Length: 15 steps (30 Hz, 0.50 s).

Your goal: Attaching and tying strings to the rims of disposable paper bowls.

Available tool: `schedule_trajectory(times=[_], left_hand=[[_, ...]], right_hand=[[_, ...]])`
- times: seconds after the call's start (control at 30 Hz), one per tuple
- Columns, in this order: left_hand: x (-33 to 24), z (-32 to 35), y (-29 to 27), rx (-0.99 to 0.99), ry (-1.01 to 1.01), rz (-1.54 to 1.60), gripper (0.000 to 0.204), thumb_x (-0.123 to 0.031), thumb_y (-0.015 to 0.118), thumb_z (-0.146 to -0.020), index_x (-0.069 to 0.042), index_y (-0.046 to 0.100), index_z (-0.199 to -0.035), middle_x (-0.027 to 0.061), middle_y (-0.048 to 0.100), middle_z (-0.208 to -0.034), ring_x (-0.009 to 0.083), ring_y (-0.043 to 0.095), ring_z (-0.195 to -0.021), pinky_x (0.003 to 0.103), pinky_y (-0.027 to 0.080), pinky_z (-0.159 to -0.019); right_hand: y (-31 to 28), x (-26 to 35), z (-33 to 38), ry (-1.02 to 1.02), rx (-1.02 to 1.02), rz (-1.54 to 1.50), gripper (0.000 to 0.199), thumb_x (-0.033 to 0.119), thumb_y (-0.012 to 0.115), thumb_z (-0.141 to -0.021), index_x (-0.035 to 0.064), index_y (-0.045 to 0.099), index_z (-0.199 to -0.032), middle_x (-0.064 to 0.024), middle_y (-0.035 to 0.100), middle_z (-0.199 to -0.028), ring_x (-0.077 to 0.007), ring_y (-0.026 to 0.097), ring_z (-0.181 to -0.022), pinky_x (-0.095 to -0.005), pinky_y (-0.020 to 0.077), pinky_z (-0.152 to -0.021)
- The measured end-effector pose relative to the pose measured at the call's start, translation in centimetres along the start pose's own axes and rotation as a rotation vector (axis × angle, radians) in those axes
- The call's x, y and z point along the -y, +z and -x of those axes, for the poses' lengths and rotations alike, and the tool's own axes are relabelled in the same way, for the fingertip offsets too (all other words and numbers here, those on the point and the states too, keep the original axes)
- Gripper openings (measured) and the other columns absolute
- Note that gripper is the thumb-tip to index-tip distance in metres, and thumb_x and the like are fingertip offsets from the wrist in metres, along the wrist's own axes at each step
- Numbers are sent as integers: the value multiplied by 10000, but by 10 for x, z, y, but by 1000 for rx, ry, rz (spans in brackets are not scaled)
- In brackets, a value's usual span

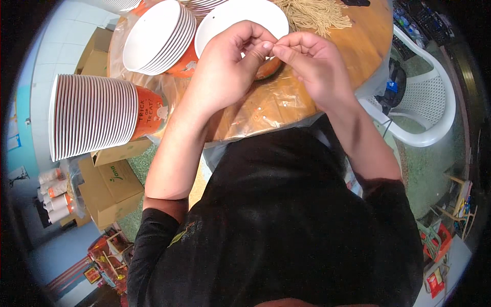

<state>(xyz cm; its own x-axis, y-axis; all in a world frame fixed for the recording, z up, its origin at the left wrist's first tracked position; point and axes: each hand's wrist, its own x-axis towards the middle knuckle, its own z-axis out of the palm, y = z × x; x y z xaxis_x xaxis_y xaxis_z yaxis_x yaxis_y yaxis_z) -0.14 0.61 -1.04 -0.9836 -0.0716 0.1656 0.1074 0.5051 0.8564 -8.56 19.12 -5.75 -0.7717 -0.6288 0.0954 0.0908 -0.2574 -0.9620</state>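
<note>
My left hand (230, 71) and my right hand (319, 69) meet fingertip to fingertip above the table. Each pinches thumb against fingers; whatever lies between them is too small or hidden to make out. Just beyond and partly behind my left hand is a white-lined, orange-sided bucket (217, 25), its mouth facing up toward me. To its left, a tilted stack of similar white buckets (156, 38) leans over. Past my right hand, a heap of beige cord lengths (314, 15) lies on the table.
The round wooden table (358, 51) is covered in clear plastic, with small scraps near its front edge. A long nested bucket stack (94, 115) juts out at left, above cardboard boxes (115, 187). A white plastic chair (429, 97) holding a dark bag (396, 84) stands at right.
</note>
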Motion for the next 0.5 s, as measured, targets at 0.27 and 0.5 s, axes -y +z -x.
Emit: schedule_trajectory(times=[0.27,0.5], left_hand=[[6,-6,-6,39,9,-6,134,-7,739,-1079,20,706,-1206,7,743,-1083,65,690,-1000,224,569,-898],[3,-9,-7,49,-111,151,123,8,703,-1093,24,698,-1215,13,734,-1074,72,698,-986,219,579,-890]], right_hand=[[-8,-12,-1,-110,-21,111,146,116,754,-1083,-11,774,-1151,-10,787,-1004,-40,670,-893,-215,515,-784],[-10,-14,-2,-271,-39,360,131,129,763,-1069,14,807,-1112,35,736,-931,-32,599,-806,-239,480,-715]])
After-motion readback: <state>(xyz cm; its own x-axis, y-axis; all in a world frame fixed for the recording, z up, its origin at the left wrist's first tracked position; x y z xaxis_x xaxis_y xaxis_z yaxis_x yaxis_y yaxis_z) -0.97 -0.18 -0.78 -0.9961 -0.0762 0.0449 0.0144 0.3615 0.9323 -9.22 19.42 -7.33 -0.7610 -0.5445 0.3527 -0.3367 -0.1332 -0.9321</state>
